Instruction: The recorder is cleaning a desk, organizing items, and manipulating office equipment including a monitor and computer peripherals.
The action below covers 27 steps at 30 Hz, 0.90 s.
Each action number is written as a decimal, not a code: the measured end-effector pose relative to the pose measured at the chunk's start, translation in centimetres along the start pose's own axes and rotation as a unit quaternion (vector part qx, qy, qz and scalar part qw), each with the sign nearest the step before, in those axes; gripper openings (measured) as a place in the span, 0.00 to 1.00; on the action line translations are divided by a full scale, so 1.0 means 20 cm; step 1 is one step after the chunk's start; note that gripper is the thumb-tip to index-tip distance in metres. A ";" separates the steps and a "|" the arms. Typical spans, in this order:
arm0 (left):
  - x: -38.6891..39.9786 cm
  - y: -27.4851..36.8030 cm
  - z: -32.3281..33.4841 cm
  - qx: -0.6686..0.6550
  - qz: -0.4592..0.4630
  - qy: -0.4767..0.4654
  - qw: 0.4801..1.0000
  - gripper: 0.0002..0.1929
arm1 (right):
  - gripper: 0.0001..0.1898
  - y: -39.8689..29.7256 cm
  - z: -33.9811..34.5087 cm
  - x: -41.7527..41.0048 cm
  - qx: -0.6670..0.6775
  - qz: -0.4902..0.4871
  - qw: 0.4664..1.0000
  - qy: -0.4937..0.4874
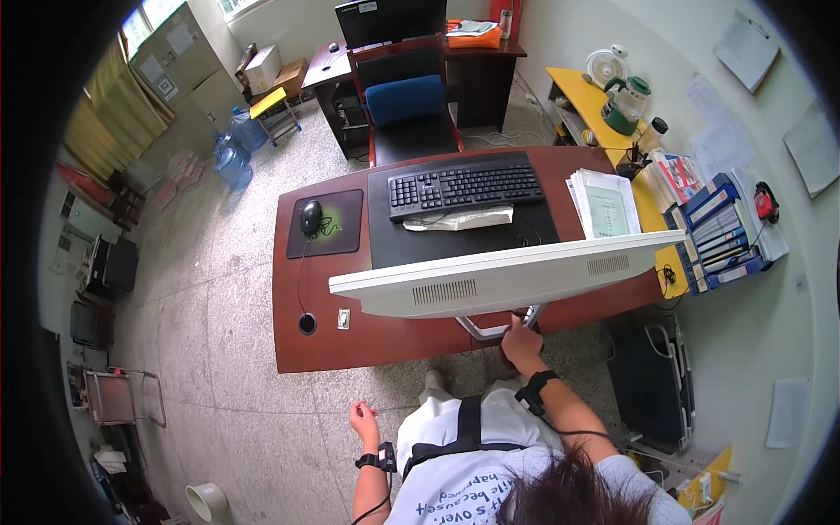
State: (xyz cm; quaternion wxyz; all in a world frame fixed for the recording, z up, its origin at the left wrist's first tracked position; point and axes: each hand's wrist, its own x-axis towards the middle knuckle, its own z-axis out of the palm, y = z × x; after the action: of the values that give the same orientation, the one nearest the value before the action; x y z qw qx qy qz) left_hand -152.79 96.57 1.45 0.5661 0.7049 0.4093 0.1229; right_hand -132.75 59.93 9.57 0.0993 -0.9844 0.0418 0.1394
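My right hand (pixel 523 340) reaches under the back of a white monitor (pixel 512 279), at its metal stand (pixel 482 331); its fingertips are near a dark cable or plug, and whether they grip it is unclear. Low beside my body, away from the desk (pixel 394 341), hangs my left hand (pixel 363 417), fingers loosely curled and holding nothing visible. Beyond the monitor lie a black keyboard (pixel 466 187) on a dark desk mat and a black mouse (pixel 311 216) on a mouse pad (pixel 348 243).
Papers (pixel 607 210) lie on the desk's right side, beside blue file holders (pixel 722 230). A folded black cot or chair (pixel 650 387) leans near the right wall. An office chair (pixel 410 118) stands across the desk. Water bottles (pixel 233 164) and a white bin (pixel 207 502) are on the floor.
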 end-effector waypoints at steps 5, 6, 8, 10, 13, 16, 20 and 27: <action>0.01 0.07 0.04 0.027 0.013 -0.034 0.999 0.08 | 0.25 0.05 0.05 0.00 0.027 0.053 0.997 0.058; 0.02 0.06 0.02 0.023 0.012 -0.033 0.999 0.08 | 0.21 0.02 0.02 0.00 0.011 0.003 0.999 0.034; 0.03 0.04 0.01 0.022 0.013 -0.033 0.999 0.08 | 0.20 0.00 -0.06 -0.02 0.022 -0.033 0.999 0.026; 0.04 0.05 0.03 0.015 0.017 -0.039 0.999 0.08 | 0.20 0.06 -0.07 -0.02 0.031 -0.065 0.997 0.024; 0.04 0.06 0.06 0.025 0.020 -0.045 0.998 0.08 | 0.20 0.08 -0.06 -0.05 0.056 0.013 0.998 0.023; 0.05 0.09 0.09 0.021 0.020 -0.057 0.998 0.08 | 0.19 0.08 -0.06 -0.03 0.129 0.011 0.992 0.012; 0.14 0.20 0.08 0.148 0.125 -0.110 0.975 0.08 | 0.13 0.13 -0.19 -0.09 0.198 0.005 0.972 0.126; 0.29 1.06 0.19 0.199 0.463 -0.169 0.847 0.09 | 0.13 0.44 -0.83 -0.33 0.308 0.007 0.802 0.512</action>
State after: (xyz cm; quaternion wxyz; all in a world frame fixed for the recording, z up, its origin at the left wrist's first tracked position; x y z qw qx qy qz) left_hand -137.43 97.48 17.65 0.3512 0.9201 -0.0505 0.1658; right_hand -135.61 48.14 25.51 0.3609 -0.8297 0.1341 -0.4043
